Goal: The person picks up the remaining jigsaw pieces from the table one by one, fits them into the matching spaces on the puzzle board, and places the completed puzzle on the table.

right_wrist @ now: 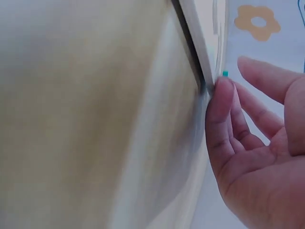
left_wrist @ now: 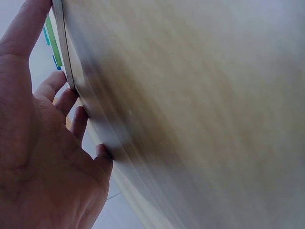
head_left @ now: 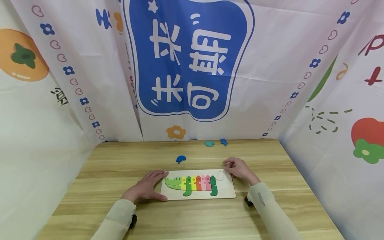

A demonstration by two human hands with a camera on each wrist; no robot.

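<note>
At nine o'clock on the crocodile board (head_left: 227, 190), the left hand (head_left: 146, 186) spreads thumb and fingers wide apart against it; at two o'clock, the right hand (head_left: 238, 169) has thumb clear of bent fingers, nothing visible between. Flat on the table (head_left: 192, 220), likely light, stiff: take opposite ends, lest coloured pieces (head_left: 198, 183) slip.

- The crocodile puzzle (head_left: 193, 184) has a light green head; its body goes in bands of yellow, green, orange-red, pink and dark green.
- The puzzle board (head_left: 228, 190) is creamy white.
- The curved puzzle piece (head_left: 180, 159) is blue.
- The tabletop (head_left: 120, 160) is light brown, with wood-grain streaks.
- The backdrop cloth (head_left: 279, 50) is white, bearing a blue panel (head_left: 184, 68) with white characters.
</note>
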